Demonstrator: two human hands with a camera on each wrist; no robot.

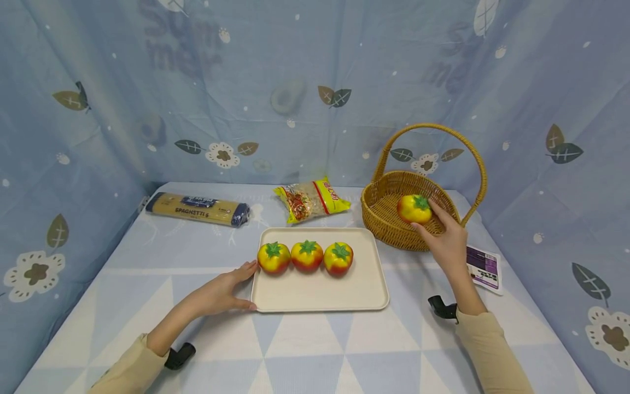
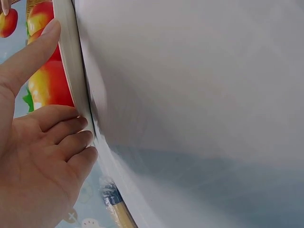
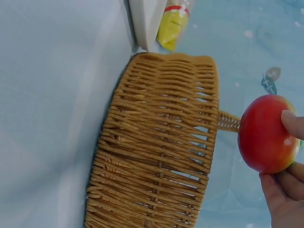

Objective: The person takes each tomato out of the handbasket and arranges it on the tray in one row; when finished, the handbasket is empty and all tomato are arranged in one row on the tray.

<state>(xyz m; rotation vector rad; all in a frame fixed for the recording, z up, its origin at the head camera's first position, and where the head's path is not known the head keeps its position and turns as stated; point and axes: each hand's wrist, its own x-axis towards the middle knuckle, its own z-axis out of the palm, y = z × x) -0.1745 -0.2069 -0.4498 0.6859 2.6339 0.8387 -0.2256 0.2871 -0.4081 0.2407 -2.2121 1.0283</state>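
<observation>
My right hand (image 1: pixel 448 241) pinches a red-and-yellow persimmon-like fruit (image 1: pixel 413 209) with a green leafy top between thumb and fingers. In the right wrist view, that fruit (image 3: pixel 266 135) is higher than the rim of the wicker basket (image 3: pixel 156 137). From the head view it appears over the opening of the basket (image 1: pixel 394 238), which has a tall arched handle. My left hand (image 1: pixel 221 290) touches the left edge of a cream tray (image 1: pixel 315 298), thumb at the near corner. Three similar fruits stand in a row on the tray: left (image 1: pixel 274 258), middle (image 1: pixel 307 256), right (image 1: pixel 338 259).
A spaghetti pack (image 1: pixel 197 209) lies at the back left. A yellow-ended noodle bag (image 1: pixel 312 200) is behind the tray. To the right of the basket, partly behind the right wrist, lies a purple-and-white packet (image 1: pixel 484 268). Patterned curtains (image 1: pixel 295 137) enclose the table's back and sides.
</observation>
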